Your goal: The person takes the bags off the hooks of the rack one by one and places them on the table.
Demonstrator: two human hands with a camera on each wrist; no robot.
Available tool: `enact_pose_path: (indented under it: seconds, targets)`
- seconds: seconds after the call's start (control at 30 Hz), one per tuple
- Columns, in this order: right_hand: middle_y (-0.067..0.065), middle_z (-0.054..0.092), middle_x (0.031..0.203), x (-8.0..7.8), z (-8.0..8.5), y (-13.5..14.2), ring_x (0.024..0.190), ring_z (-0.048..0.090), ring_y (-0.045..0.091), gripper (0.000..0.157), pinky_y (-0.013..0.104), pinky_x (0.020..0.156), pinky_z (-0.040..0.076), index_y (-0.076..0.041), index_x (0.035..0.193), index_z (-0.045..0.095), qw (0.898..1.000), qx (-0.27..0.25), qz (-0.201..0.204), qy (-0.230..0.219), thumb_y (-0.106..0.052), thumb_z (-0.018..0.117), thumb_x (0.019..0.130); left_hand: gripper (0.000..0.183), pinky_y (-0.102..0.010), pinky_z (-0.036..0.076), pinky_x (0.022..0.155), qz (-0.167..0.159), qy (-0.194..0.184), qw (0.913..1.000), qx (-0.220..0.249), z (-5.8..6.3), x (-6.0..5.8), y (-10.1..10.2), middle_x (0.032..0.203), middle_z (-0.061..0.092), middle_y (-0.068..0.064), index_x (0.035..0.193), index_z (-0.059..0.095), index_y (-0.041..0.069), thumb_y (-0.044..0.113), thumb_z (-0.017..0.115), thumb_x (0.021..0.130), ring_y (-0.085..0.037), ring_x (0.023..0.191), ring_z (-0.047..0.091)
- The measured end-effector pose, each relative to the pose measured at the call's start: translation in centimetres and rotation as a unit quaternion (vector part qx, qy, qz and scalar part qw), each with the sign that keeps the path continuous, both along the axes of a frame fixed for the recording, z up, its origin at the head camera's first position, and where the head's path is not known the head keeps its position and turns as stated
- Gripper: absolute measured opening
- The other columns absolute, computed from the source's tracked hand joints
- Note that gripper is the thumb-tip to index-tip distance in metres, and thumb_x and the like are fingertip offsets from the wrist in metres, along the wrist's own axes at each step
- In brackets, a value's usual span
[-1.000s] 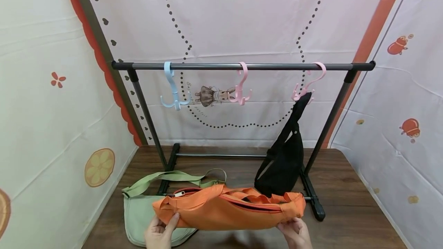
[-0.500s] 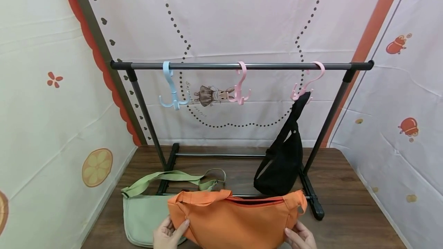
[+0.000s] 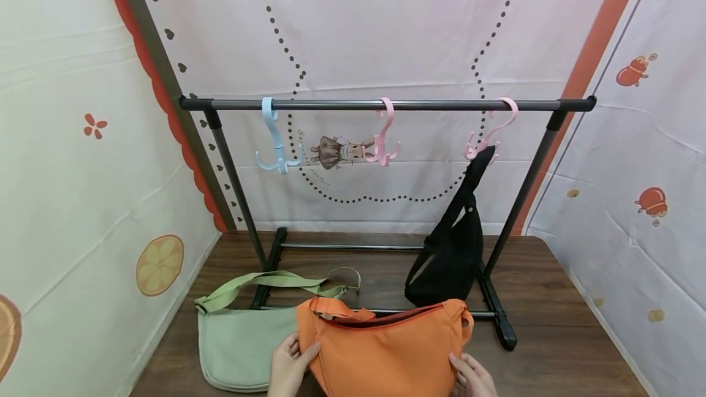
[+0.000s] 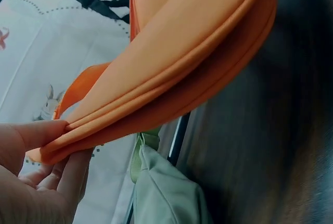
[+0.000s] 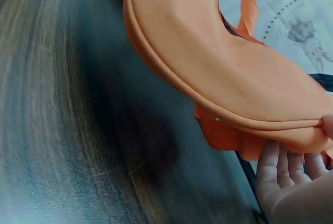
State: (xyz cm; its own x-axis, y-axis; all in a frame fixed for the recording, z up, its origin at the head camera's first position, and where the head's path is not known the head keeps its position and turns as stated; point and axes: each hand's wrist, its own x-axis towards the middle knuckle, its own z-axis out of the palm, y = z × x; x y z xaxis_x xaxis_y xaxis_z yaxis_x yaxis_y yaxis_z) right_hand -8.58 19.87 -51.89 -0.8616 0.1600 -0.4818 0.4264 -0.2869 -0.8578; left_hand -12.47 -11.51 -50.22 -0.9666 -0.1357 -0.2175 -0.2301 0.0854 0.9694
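"Orange bag [image 3: 386, 354]: where was it?"
"Between left hand [image 3: 290, 363] and right hand [image 3: 473, 376], in front of the black rack [image 3: 331, 105], long axis running roughly side to side."
"How was it held?"
"Each hand pinched one end; neither was nearer."

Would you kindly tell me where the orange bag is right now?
In the head view, the orange bag is at bottom centre, held by the left hand and right hand, with the green bag to its left.
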Motion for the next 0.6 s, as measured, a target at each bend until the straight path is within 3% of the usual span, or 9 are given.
enact_pose_path:
  seconds: [0.23, 0.4, 0.6]
  targets:
    - [-0.004, 0.049, 0.067, -2.8, -1.2, 0.0, 0.06, 0.046, 0.011, 0.022, 0.026, 0.056, 0.037, -0.011, 0.077, 0.05, 1.0, 0.012, -0.018, -0.004, -0.029, 0.057, 0.089, 0.047, -0.035, 0.054, 0.068, -0.029, -0.008, 0.9996, 0.0, -0.8, -3.2, 0.3, 0.104, 0.061, -0.025, 0.117, 0.048, -0.014, 0.012, 0.066, 0.083, -0.024, 0.085, 0.064]
    - [-0.005, 0.051, 0.067, -4.1, -2.1, -0.1, 0.06, 0.048, 0.01, 0.021, 0.025, 0.056, 0.041, -0.011, 0.078, 0.055, 0.999, 0.033, -0.036, -0.006, -0.03, 0.059, 0.087, 0.044, -0.034, 0.054, 0.066, -0.041, -0.013, 0.9991, -0.006, -1.6, -4.3, 0.4, 0.1, 0.063, -0.022, 0.118, 0.047, -0.013, 0.01, 0.064, 0.084, -0.022, 0.08, 0.065]
    - [-0.003, 0.052, 0.069, -5.1, -3.4, -0.5, 0.062, 0.05, 0.009, 0.026, 0.026, 0.056, 0.046, -0.005, 0.086, 0.059, 0.995, 0.085, -0.041, -0.008, -0.03, 0.061, 0.086, 0.045, -0.034, 0.054, 0.063, -0.029, -0.033, 0.9983, -0.037, -3.2, -5.3, 0.4, 0.1, 0.063, -0.022, 0.118, 0.048, -0.013, 0.009, 0.064, 0.083, -0.021, 0.078, 0.065]
